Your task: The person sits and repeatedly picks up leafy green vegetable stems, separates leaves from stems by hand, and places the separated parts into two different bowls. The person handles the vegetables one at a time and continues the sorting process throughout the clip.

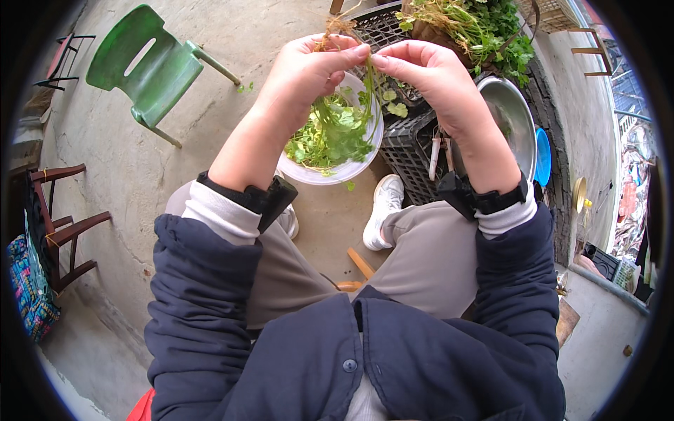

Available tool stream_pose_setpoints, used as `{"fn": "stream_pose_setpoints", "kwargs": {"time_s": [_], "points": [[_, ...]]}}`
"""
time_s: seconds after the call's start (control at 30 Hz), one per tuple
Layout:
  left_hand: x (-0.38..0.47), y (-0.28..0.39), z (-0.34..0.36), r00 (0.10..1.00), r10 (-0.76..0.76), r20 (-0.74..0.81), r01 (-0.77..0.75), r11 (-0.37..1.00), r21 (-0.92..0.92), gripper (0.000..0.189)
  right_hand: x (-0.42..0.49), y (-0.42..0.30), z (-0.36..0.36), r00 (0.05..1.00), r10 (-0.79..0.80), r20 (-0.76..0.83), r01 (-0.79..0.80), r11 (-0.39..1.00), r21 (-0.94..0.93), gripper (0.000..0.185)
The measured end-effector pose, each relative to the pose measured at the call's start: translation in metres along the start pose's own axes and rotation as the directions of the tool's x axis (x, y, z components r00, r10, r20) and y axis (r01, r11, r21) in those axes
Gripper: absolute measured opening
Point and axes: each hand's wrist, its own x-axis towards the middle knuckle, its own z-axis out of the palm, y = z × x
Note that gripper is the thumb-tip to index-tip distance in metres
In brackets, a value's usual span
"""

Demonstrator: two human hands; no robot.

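My left hand (316, 66) grips a bunch of leafy green herb stems (337, 123) near the brown roots (339, 26), with the leaves hanging down. Thumb and forefinger of my right hand (421, 66) pinch at a thin stem beside the left fingertips. Below the hands, a white plastic basin (329, 179) on the floor holds loose green leaves (305, 144). More rooted herbs (487, 31) lie in a pile at the upper right.
Black plastic crates (405, 158) stand right of the basin, with a white-handled tool (434, 158) at one side. Beyond are a metal bowl (508, 105) and a blue plastic basket (542, 158). A green chair (158, 79) stands at the upper left, wooden furniture legs (79, 229) at the left.
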Motion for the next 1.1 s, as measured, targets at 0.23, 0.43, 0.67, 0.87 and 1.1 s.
{"fn": "stream_pose_setpoints", "kwargs": {"time_s": [0.23, 0.43, 0.67, 0.87, 1.1], "points": [[0.002, 0.0, -0.008, 0.998, -0.058, 0.028, 0.058, 0.998, 0.023, 0.018, 0.003, -0.001, 0.003, 0.961, -0.275, -0.04, 0.22, 0.841, -0.495, 0.022], [0.001, 0.002, -0.01, 0.975, -0.2, 0.095, 0.191, 0.977, 0.097, 0.018, 0.003, -0.006, 0.0, 0.81, -0.584, 0.057, 0.416, 0.503, -0.758, 0.012], [-0.001, 0.008, -0.015, 0.974, -0.204, 0.097, 0.202, 0.979, 0.031, 0.019, 0.014, 0.022, -0.01, 0.971, -0.231, 0.053, 0.209, 0.725, -0.656, 0.016], [0.0, 0.011, -0.021, 0.969, -0.226, 0.097, 0.233, 0.97, -0.067, 0.023, 0.01, 0.018, -0.009, 0.984, -0.053, 0.172, 0.088, 0.974, -0.207, 0.021], [-0.001, 0.012, -0.018, 0.972, -0.227, 0.054, 0.231, 0.97, -0.075, 0.027, 0.001, 0.007, 0.0, 0.91, 0.228, 0.345, -0.276, 0.956, 0.096, 0.023]]}}
